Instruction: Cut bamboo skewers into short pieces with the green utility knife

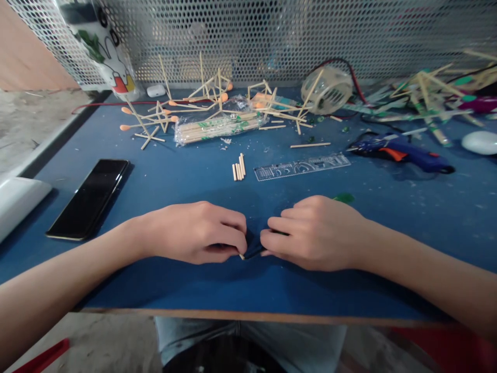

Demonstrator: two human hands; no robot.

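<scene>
Close to the table's front edge, my left hand [202,233] is closed in a pinch on a short wooden stick [242,257], whose pale end pokes out below the fingertips. My right hand [314,233] faces it, fingers curled round a thin dark blade-like piece [254,253]. That piece reaches left to the stick's end; most of it is hidden in the fingers. Beyond the hands lie several short cut sticks [239,168] side by side. A clear plastic ruler [303,167] rests to their right, and a longer loose stick [310,145] lies behind it.
On the left are a black phone [91,197] and a white object [19,202]. A blue glue gun [407,153] lies right. Along the mesh panel [248,41] stand stick frames [221,93], a bagged stick bundle [217,128], a plastic cup [328,90] and a bottle [104,52].
</scene>
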